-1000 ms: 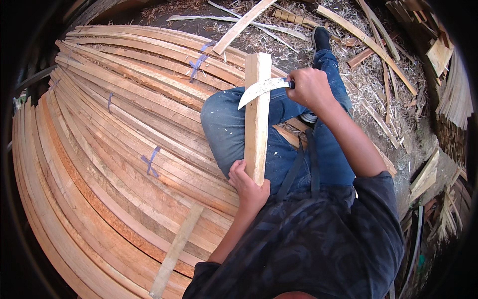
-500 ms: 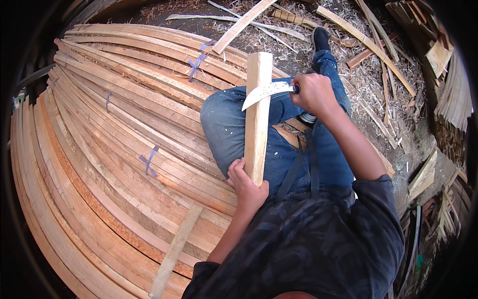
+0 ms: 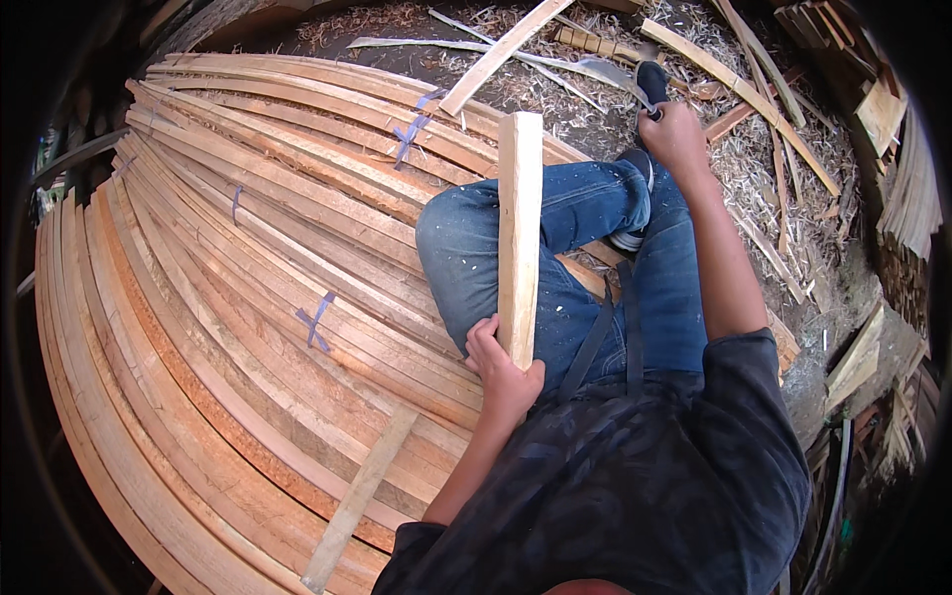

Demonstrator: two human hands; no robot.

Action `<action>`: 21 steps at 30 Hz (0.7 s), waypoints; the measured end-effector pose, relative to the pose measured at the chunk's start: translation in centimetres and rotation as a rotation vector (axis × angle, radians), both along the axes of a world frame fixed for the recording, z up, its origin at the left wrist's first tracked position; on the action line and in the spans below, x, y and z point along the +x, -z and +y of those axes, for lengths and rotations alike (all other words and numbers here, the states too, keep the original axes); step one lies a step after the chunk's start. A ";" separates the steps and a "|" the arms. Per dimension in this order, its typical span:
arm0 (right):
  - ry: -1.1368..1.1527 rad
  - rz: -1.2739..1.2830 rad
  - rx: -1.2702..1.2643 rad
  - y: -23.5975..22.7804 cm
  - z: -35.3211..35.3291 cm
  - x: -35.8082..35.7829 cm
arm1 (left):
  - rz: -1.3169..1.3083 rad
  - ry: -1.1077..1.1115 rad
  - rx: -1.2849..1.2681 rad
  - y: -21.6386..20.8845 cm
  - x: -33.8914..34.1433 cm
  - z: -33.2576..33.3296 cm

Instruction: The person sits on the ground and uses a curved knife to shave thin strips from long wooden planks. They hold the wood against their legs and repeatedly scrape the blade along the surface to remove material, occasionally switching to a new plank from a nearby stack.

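Observation:
A squared wooden block (image 3: 519, 228) stands lengthwise over my bent leg, pointing away from me. Its near end is in the grip of my left hand (image 3: 506, 369), with the fingers wrapped around the left side and the thumb across the bottom. My right hand (image 3: 678, 139) is closed around the dark handle of a large curved knife (image 3: 613, 75). The knife is raised to the far right of the block and apart from it, its pale blade pointing up and left. Part of the handle is hidden inside the fist.
Long sawn wooden strips (image 3: 248, 288) lie in bundles on my left, tied with purple bands (image 3: 315, 321). A short loose slat (image 3: 362, 496) rests across them. Wood shavings (image 3: 754, 169) and offcuts (image 3: 739, 94) cover the ground ahead and right. Stacked thin boards (image 3: 907, 198) stand far right.
My right hand has lifted the knife off the block, moving it up and to the right. The block stays in my left hand, and the whole view has shifted slightly.

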State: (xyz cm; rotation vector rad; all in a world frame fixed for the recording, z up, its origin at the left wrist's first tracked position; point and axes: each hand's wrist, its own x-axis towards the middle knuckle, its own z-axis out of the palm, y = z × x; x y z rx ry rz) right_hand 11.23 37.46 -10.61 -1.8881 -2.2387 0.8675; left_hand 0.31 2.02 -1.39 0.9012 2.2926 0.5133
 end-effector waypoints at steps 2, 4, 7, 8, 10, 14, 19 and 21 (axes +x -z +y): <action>-0.134 0.087 0.043 -2.0 -4.6 0.1 | 0.057 0.020 0.014 0.3 0.3 0.2; -0.271 0.160 -0.027 -3.5 -8.4 -0.1 | 0.094 0.032 0.006 0.5 0.9 0.1; -0.352 0.228 -0.054 -4.0 -12.4 -0.7 | 0.138 0.060 -0.005 0.5 1.2 0.5; -0.394 0.218 -0.058 -4.3 -13.1 -1.0 | 0.159 0.074 -0.006 0.4 1.2 0.5; -0.446 0.178 -0.021 -3.9 -13.5 -1.2 | 0.192 0.104 -0.010 0.0 0.9 0.6; -0.456 0.040 0.057 -2.4 -10.5 -0.4 | 0.272 0.173 -0.006 0.1 0.9 0.9; -0.402 -0.152 0.137 -2.1 -5.5 0.1 | 0.352 0.201 0.046 0.4 1.6 1.8; -0.380 -0.171 0.106 -3.0 -6.1 -0.3 | 0.348 0.196 0.046 0.3 1.6 1.7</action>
